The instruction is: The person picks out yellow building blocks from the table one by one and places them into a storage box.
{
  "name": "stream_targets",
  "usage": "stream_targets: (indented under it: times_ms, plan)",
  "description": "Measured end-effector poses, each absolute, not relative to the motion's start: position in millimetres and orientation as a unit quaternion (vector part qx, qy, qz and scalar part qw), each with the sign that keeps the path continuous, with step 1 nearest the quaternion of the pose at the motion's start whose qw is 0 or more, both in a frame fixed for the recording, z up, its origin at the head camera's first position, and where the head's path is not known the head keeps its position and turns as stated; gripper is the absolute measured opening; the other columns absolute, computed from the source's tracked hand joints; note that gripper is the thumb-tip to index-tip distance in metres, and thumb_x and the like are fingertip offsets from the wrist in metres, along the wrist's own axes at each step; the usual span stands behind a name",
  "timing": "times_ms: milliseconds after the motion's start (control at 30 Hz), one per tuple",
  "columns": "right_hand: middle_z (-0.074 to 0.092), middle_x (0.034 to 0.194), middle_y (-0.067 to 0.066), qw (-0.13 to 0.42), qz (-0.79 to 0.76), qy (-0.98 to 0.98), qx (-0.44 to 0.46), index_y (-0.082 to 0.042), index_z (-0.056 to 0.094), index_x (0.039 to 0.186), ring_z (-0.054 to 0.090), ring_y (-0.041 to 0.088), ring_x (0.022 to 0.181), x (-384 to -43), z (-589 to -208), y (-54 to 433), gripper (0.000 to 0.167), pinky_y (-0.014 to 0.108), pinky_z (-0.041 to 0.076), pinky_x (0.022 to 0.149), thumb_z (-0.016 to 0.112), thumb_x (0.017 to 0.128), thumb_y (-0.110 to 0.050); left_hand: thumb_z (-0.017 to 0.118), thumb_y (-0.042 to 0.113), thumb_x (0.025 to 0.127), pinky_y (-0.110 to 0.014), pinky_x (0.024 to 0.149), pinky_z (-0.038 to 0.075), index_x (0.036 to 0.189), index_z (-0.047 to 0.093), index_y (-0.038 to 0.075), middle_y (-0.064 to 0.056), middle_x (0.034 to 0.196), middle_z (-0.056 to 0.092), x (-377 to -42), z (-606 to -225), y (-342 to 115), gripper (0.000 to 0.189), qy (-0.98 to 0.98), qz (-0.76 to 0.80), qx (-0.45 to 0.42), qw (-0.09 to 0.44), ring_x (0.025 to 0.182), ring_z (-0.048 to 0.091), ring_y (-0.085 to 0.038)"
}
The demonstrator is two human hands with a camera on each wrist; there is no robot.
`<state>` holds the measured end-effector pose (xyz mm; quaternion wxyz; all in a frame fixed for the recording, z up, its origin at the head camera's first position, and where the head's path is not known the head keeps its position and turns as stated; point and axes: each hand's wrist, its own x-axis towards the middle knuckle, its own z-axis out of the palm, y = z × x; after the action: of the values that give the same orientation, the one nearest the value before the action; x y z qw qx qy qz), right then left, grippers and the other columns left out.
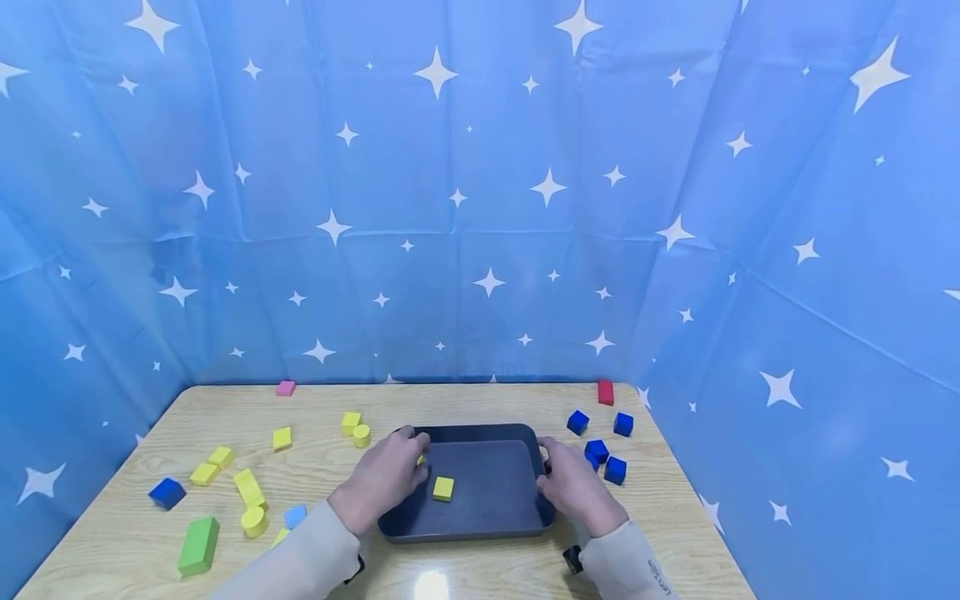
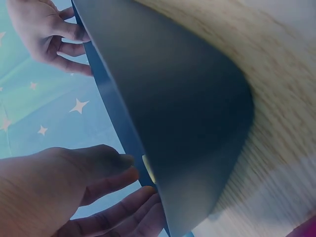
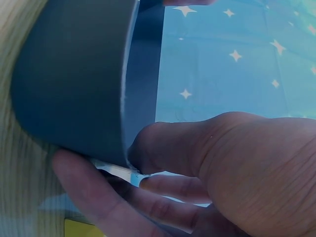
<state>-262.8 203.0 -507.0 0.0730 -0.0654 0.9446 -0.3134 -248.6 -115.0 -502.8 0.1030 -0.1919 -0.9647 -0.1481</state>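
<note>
Right now, the dark tray [image 1: 495, 487] lies on the table [image 1: 660, 500] between the two hands. The right hand [image 1: 577, 483] pinches its wall near the right far corner, thumb over the rim and forefinger against the outside. The left hand [image 1: 384, 477] reaches across the left rim, thumb and forefinger close together; its other fingertips vanish behind the wall, so I cannot tell whether they grip anything. A yellow cube [image 1: 443, 489] sits on the tray floor, right of the left thumb and well apart from the right hand. A second yellow piece [image 1: 422, 459] peeks out between the left thumb and fingers, mostly covered, its shape and any contact unclear.

On the near left, a green block [image 1: 198, 546] lies beside the left sleeve [image 1: 300, 554], which partly hides another yellow bit [image 1: 281, 537] just below a light-blue piece [image 1: 295, 516]. The right wrist view shows a yellow patch [image 3: 81, 228] cut off by the lower edge. Beyond the right hand, dark blue blocks [image 1: 616, 471] cluster, one partly concealed by its neighbours. Farther off are a red block [image 1: 606, 392] and a pink piece [image 1: 286, 388], before a starry blue cloth [image 1: 480, 167].
</note>
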Motion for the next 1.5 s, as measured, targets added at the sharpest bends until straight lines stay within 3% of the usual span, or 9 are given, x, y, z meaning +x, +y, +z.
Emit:
stream_targets:
  times_ms: [333,633,1133,1500]
  plan:
    - [0.081,0.123,0.023,0.074,-0.312,0.945,-0.066,0.005,0.057,0.165,0.073,0.021,0.084,-264,-509,202,0.063,0.035,0.063,0.069,0.078,0.105,0.004,0.091,0.006,0.099,-0.03,0.063,0.061,0.114,0.085,0.004,-0.011,0.1,0.075,-251,-499,-125,0.016,-0.965,-0.142,-0.186,0.121,0.078,0.069,-0.018]
    - [0.081,0.123,0.024,0.07,-0.311,0.946,-0.064,0.005,0.057,0.165,0.073,0.021,0.084,-265,-506,202,0.063,0.035,0.063,0.07,0.078,0.105,0.005,0.091,0.009,0.099,-0.037,0.069,0.067,0.111,0.083,0.006,-0.011,0.099,0.074,-255,-496,-139,0.014,-0.961,-0.156,-0.165,0.156,0.083,0.066,-0.019]
    - [0.081,0.125,0.026,0.072,-0.301,0.949,-0.057,0.004,0.057,0.165,0.075,0.022,0.084,-263,-508,201,0.065,0.035,0.063,0.07,0.08,0.105,0.003,0.085,0.011,0.102,-0.044,0.069,0.068,0.121,0.082,0.008,-0.016,0.113,0.076,-265,-500,-177,0.019,-0.971,-0.155,-0.109,0.149,0.098,0.075,-0.03]
    - [0.081,0.126,0.025,0.081,-0.304,0.947,-0.059,0.004,0.057,0.165,0.074,0.022,0.086,-266,-509,202,0.064,0.036,0.063,0.071,0.08,0.105,0.003,0.089,0.008,0.098,-0.05,0.074,0.071,0.121,0.081,0.005,-0.02,0.118,0.076,-276,-508,-196,0.025,-0.975,-0.139,-0.105,0.137,0.104,0.076,-0.038]
